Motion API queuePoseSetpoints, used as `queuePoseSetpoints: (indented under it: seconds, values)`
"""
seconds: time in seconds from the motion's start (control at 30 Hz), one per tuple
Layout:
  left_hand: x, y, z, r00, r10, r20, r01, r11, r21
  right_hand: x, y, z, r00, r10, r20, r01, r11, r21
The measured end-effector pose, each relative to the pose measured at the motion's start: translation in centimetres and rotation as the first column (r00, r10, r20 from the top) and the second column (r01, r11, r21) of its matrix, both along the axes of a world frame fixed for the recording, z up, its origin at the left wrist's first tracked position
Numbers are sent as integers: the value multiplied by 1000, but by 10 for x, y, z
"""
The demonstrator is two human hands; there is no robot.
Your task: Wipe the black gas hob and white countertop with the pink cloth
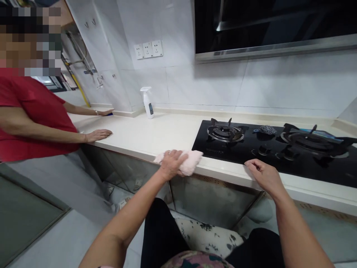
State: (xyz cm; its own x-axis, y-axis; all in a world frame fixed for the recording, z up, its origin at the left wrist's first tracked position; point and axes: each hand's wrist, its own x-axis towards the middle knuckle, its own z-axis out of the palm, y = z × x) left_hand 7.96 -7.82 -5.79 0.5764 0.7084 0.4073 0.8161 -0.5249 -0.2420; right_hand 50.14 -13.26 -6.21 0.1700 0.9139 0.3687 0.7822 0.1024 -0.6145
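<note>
My left hand [172, 163] is closed over a pale pink cloth [192, 162]. It presses the cloth against the front edge of the cream countertop [167, 130], just left of the stove. Part of the cloth sticks out on both sides of the fingers. My right hand [264, 175] rests at the counter's front edge, beside the black gas stove [237, 152]. Its fingers are curled in, and nothing shows in them.
A white spray bottle [148, 103] stands near the tiled wall. On the stove lies a steel-wool scrubber [267, 130] between two burners. A person in a red shirt [36, 111] stands at the left, both hands on the counter. The range hood [273, 26] hangs above.
</note>
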Motion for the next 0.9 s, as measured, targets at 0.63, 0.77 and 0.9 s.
queuePoseSetpoints:
  seconds: [0.63,0.77,0.9]
  values:
    - [-156,10,39,802,593,-76,-593,805,22,-18,-13,13,997,76,-12,-76,997,14]
    - [-105,2,40,889,440,-125,-441,897,14,-18,-13,13,996,81,-34,-81,997,17]
    - [-16,-8,27,960,274,-65,-273,962,24,-19,-13,14,996,77,-46,-77,997,9]
